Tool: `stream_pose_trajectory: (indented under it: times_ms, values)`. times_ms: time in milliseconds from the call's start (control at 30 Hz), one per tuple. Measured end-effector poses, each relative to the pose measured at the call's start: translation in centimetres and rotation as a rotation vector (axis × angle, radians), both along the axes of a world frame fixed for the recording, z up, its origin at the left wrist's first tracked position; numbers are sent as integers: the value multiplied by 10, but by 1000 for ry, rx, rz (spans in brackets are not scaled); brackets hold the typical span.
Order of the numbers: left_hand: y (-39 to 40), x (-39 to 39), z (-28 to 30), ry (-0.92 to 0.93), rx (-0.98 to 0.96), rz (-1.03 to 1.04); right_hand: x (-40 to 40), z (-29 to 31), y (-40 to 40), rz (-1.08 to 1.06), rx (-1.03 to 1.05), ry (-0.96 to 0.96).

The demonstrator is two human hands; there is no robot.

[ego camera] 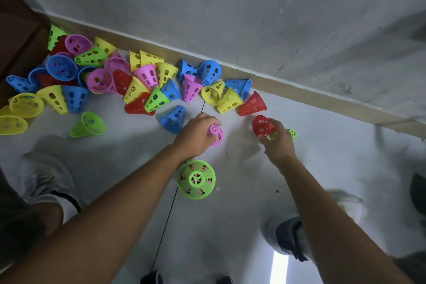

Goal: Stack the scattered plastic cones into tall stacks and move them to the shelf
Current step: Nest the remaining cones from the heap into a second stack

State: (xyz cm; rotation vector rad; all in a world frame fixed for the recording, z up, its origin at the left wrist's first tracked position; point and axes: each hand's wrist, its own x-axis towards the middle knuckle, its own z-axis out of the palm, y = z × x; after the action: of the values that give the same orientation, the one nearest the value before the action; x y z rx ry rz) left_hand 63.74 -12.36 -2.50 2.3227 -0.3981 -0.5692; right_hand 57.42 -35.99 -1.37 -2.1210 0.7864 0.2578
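Two hands loaded for nesting: left hand [196, 136] grasps pink cone [216, 134]; right hand [280, 143] grasps red cone [262, 125], mid-frame.

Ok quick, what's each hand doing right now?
Left hand: grips a pink cone.
Right hand: holds a red cone and a green cone.

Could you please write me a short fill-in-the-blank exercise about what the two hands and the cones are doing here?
1. The left hand grips a ____ cone.
2. The right hand holds a ____ cone, with a green cone beside it.
3. Between the forearms, a ____ cone stands upright on the floor.

Missing words: pink; red; green
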Motion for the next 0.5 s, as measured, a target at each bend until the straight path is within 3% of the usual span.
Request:
stream_pose_trajectory:
  times_ms: [100, 167, 300, 500]
  values:
    - [-3, 2, -6, -16, 50, -7, 0, -7, 4, 132, -225, -58]
    - [-2, 2, -9, -16, 79, -18, -1, -10, 6, 212, -298, 30]
    - [4, -2, -13, -31, 105, -11, 2, -15, 9, 327, -330, 174]
    - [14, 1, -11, -7, 62, 51, 5, -15, 12, 298, -336, 163]
